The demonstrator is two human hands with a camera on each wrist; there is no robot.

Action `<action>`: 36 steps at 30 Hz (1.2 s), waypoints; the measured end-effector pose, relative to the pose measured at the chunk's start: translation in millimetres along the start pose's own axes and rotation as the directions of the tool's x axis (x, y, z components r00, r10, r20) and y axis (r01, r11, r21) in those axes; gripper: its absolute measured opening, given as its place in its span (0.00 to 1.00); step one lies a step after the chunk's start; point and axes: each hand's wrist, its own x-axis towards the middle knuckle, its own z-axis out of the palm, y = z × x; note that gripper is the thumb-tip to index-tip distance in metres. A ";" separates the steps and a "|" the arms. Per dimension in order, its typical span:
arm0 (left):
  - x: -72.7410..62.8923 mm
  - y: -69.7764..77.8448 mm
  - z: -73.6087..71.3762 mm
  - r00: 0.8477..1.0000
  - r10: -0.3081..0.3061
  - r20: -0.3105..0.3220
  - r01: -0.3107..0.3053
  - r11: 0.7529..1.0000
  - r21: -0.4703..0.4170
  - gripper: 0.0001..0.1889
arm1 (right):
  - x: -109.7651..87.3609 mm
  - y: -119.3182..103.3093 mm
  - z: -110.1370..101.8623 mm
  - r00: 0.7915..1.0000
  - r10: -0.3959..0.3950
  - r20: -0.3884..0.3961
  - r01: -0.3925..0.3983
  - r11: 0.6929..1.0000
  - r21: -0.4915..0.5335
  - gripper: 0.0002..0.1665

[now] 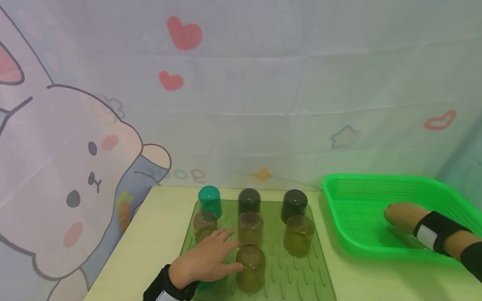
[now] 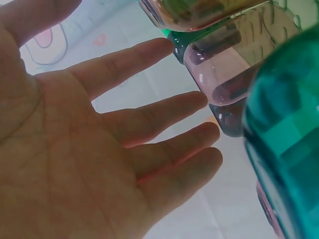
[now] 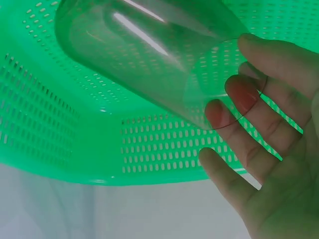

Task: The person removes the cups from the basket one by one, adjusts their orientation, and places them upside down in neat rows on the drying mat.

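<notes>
In the head view my left hand (image 1: 205,259) is over the ribbed green mat (image 1: 278,278), fingers straight and spread, holding nothing. Several tinted cups stand upside down there. Its thumb overlaps the edge of the front amber cup (image 1: 251,269); contact is unclear. A teal cup (image 2: 289,134) looms close to this palm in the left wrist view, mostly hidden under the hand in the head view. Inside the green basket (image 1: 399,179), my right hand (image 3: 269,109) pinches a clear, faintly tinted cup (image 3: 134,55) by its rim, thumb on one side and fingertips on the other.
Along the mat's back row stand another teal cup (image 1: 210,200) and two dark cups (image 1: 249,201). Brownish cups (image 1: 250,228) form the middle row. The basket sits right of the mat on a pale table (image 1: 135,251). A printed curtain (image 1: 244,96) hangs directly behind.
</notes>
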 end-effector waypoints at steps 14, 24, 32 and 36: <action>-2.2 -0.9 3.4 1.000 0.008 0.003 -0.008 1.000 -0.029 0.27 | -13.2 5.0 -14.2 0.997 0.061 0.042 -0.066 0.989 0.133 0.13; -2.8 0.4 6.4 0.999 0.039 -0.020 -0.040 0.998 -0.052 0.26 | -24.3 1.2 -27.0 0.994 0.106 0.017 -0.107 0.958 0.267 0.25; -2.9 5.9 6.8 0.994 0.097 -0.051 -0.100 0.994 -0.044 0.25 | -22.6 -9.5 -44.5 0.994 0.102 -0.035 -0.086 0.943 0.322 0.23; -3.6 8.8 6.4 0.995 0.092 -0.046 -0.094 0.994 -0.046 0.25 | -22.9 -15.7 -53.8 0.993 0.106 -0.058 -0.079 0.932 0.354 0.20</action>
